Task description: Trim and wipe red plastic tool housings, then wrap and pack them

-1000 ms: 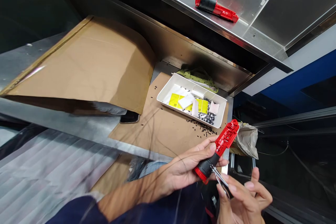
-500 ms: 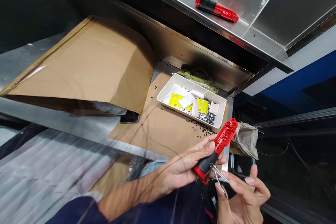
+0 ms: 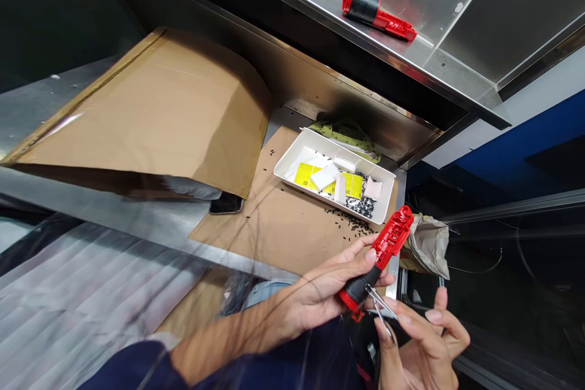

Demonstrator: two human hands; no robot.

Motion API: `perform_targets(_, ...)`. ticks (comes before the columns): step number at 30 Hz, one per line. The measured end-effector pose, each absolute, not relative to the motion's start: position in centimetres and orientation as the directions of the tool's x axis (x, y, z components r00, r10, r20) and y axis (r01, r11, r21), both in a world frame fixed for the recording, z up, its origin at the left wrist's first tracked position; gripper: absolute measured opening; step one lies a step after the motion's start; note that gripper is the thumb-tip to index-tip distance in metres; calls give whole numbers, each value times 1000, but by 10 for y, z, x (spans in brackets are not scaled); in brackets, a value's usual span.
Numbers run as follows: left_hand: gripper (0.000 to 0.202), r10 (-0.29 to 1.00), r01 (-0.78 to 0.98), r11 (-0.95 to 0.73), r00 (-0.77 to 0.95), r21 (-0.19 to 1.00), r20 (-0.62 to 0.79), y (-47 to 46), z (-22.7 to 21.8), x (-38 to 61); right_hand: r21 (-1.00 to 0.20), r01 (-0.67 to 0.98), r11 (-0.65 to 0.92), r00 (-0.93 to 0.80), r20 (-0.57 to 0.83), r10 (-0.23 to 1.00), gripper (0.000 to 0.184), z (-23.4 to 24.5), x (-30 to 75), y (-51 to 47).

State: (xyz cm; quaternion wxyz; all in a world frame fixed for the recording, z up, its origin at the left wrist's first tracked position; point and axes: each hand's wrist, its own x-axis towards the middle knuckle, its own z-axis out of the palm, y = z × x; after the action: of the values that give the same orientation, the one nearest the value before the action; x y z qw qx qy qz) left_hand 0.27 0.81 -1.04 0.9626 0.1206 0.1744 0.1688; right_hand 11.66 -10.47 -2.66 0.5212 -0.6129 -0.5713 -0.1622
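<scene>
My left hand (image 3: pixel 326 289) is wrapped round a red and black plastic housing (image 3: pixel 392 237), its open red half slanting up to the right and its black collar towards me. In my right hand (image 3: pixel 425 335) a pair of metal tweezers (image 3: pixel 381 303) is pinched between thumb and fingers, the other fingers raised. The tweezer tips touch the side of the black collar; whether they grip anything there is too small to tell. Beyond the hands sits a white tray (image 3: pixel 286 178) with yellow label sheets (image 3: pixel 304 174), white pads and many small black pieces (image 3: pixel 365 207).
A second red and black housing (image 3: pixel 363 5) lies on the metal shelf (image 3: pixel 411 67) above. At left stands a large cardboard box (image 3: pixel 183 103), a dark phone-like object (image 3: pixel 226 203) at its edge. Loose black pieces dot the cardboard sheet (image 3: pixel 265 231). A paper bag (image 3: pixel 429 244) hangs at right.
Almost nothing differs. The view has shifted very slightly, and both hands keep their hold with the tweezer tips at the same spot on the collar.
</scene>
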Motion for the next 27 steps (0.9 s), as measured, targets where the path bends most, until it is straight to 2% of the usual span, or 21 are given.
perform_targets(4,42,380,-284,902,879,327,-287,7,-12,2,-425,882,204,260,800,540,21,-28,114,-104)
perform_targets(8,59,369,-290,912,888,290,-274,7,-15,4,-507,848,152,365,768,527,17,-33,110,-109)
perform_targets(12,61,358,-282,925,871,254,-336,9,-16,4,-572,807,147,487,785,383,20,-38,123,-115)
perform_targets(14,57,371,-291,920,863,261,-344,13,-19,3,-629,772,93,567,747,348,28,-46,139,-114)
perform_targets(15,55,399,-309,907,850,287,-344,15,-23,1,-662,749,30,598,694,400,32,-54,148,-112)
perform_targets(17,53,500,-366,851,786,376,-364,20,-34,-6,-672,724,-153,598,502,625,36,-79,162,-102)
perform_targets(19,53,607,-398,779,675,485,-419,25,-50,-17,-574,755,-316,497,188,847,35,-111,166,-86)
perform_targets(20,55,646,-392,748,616,536,-451,27,-59,-24,-503,789,-352,429,42,902,33,-127,163,-77)
perform_targets(23,68,716,-308,678,482,667,-505,29,-87,-48,-430,844,-320,299,-117,947,25,-161,147,-49)
perform_targets(27,77,777,-251,618,338,745,-531,31,-111,-77,-390,874,-290,256,-140,957,22,-153,149,-10)
